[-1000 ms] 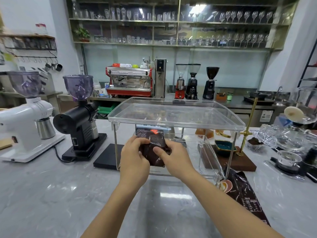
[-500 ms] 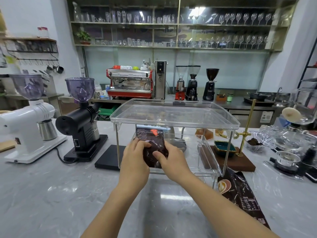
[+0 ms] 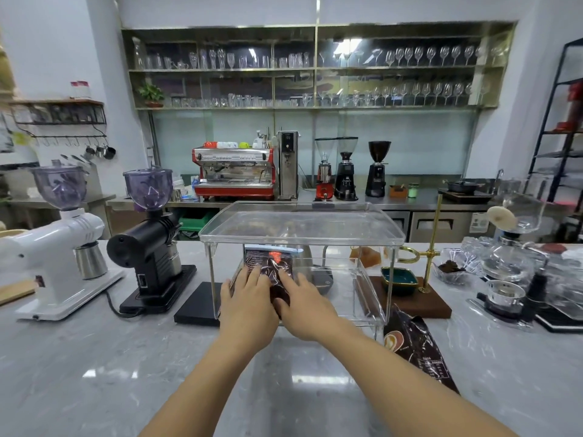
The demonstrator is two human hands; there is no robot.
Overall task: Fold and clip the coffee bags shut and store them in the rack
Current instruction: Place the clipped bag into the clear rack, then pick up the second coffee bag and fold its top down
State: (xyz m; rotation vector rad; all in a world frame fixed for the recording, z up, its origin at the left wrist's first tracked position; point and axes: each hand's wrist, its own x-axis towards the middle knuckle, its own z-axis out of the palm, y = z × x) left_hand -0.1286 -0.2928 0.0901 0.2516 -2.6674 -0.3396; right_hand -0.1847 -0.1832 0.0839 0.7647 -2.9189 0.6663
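A clear acrylic rack (image 3: 303, 230) stands on the marble counter in front of me. Inside its lower level a dark brown coffee bag (image 3: 271, 263) stands upright, with a pale blue clip (image 3: 273, 248) across its folded top. My left hand (image 3: 247, 294) presses the bag's left side and my right hand (image 3: 303, 302) its right side, both reaching into the rack's open front. A second dark coffee bag (image 3: 416, 345) lies flat on the counter to the right of the rack, untouched.
A black grinder (image 3: 148, 244) and a white grinder (image 3: 53, 244) stand left of the rack. A wooden stand with a brass pole (image 3: 430, 247), a green dish (image 3: 397, 277) and glass siphon gear (image 3: 511, 263) crowd the right. Bare marble lies near me.
Both hands have pushed the clipped bag deeper into the rack's lower level, and it now stands more upright. The camera has tilted slightly upward.
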